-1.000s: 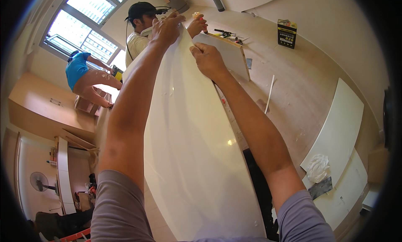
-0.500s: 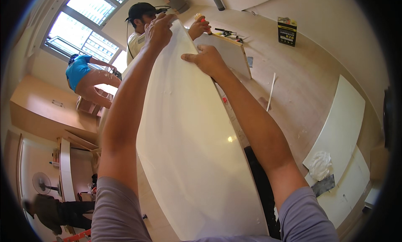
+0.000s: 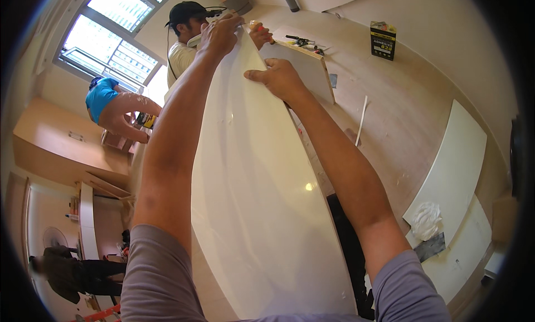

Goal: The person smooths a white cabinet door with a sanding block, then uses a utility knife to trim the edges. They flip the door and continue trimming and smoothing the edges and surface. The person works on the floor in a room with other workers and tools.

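Observation:
A long glossy white laminate sheet (image 3: 262, 199) stretches away from me, bowed along its length. My left hand (image 3: 220, 35) grips its far left edge near the top. My right hand (image 3: 278, 77) presses flat on the sheet's right side, fingers spread a little, just beside a thick white-faced board (image 3: 304, 66). A person in a black cap (image 3: 186, 13) stands at the sheet's far end, one hand (image 3: 261, 35) holding a small red-tipped tool against that end.
Plywood floor (image 3: 401, 110) on the right carries a black-and-yellow carton (image 3: 383, 39), pliers (image 3: 301, 41), a thin white strip (image 3: 361, 120), white panels (image 3: 454, 166) and a crumpled rag (image 3: 426, 220). Another person in a blue shirt (image 3: 103, 96) bends at the left near a window (image 3: 111, 43).
The sheet and both my hands have shifted slightly right and lower in view. The person in blue has bent further down at the left.

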Motion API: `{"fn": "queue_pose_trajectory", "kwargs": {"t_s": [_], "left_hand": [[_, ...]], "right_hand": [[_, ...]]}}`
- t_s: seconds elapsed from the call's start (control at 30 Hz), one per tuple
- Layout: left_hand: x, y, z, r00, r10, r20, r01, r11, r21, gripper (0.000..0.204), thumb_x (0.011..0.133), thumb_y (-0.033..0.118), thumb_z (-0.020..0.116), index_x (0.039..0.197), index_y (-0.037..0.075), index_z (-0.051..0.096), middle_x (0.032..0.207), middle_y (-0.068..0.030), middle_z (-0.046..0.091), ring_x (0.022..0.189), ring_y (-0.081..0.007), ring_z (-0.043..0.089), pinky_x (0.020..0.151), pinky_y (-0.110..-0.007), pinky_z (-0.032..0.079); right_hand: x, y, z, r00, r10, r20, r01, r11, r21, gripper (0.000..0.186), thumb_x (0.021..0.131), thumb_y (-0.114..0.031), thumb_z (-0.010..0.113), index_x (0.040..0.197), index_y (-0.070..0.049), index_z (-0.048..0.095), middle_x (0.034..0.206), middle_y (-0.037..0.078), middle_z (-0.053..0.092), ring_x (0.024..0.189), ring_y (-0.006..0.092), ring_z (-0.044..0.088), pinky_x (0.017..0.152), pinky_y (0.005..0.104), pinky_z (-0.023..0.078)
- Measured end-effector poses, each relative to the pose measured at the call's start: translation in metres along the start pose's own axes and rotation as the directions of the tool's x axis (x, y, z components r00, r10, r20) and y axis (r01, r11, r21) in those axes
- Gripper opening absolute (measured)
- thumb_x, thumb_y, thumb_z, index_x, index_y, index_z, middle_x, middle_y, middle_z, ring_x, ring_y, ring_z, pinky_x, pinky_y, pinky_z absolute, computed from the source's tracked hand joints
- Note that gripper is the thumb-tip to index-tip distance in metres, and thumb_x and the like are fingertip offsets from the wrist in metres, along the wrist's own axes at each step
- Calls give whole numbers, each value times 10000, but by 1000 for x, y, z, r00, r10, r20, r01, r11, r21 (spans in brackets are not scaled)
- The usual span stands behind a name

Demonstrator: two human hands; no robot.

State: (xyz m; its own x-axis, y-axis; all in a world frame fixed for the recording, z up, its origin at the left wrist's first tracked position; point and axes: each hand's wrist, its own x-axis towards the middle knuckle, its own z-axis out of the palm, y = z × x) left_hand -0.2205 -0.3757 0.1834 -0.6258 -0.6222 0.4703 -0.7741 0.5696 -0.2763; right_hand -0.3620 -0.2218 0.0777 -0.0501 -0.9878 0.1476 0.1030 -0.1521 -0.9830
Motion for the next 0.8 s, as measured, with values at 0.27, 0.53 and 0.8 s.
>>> {"fn": "queue_pose_trajectory", "kwargs": {"t_s": [0.27,0.53,0.8], "left_hand": [[-19,18,-12,1000,-4,22,6,998,-62,422,896,36,589,1244,228,731,1131,-23,713,1105,-285,676,947,-504,414],[-47,40,-27,996,85,23,-84,995,-59,393,898,42,590,1218,212,744,1070,-14,710,1043,-248,684,911,-453,410],[-79,63,-48,985,165,43,-162,985,-55,406,866,26,622,1206,211,745,1055,-7,707,1019,-198,684,909,-422,411]], "right_hand": [[2,1,-1,999,39,-3,-39,997,-72,732,803,-338,871,1264,170,620,1071,261,741,890,257,758,790,338,589],[-6,-2,5,997,53,-51,-58,993,-105,945,742,-354,905,1377,194,469,1208,317,678,1044,300,732,892,347,569],[-9,-1,5,996,92,15,-93,995,30,855,738,-239,889,1356,178,470,1151,258,684,944,273,734,805,367,589]]}}
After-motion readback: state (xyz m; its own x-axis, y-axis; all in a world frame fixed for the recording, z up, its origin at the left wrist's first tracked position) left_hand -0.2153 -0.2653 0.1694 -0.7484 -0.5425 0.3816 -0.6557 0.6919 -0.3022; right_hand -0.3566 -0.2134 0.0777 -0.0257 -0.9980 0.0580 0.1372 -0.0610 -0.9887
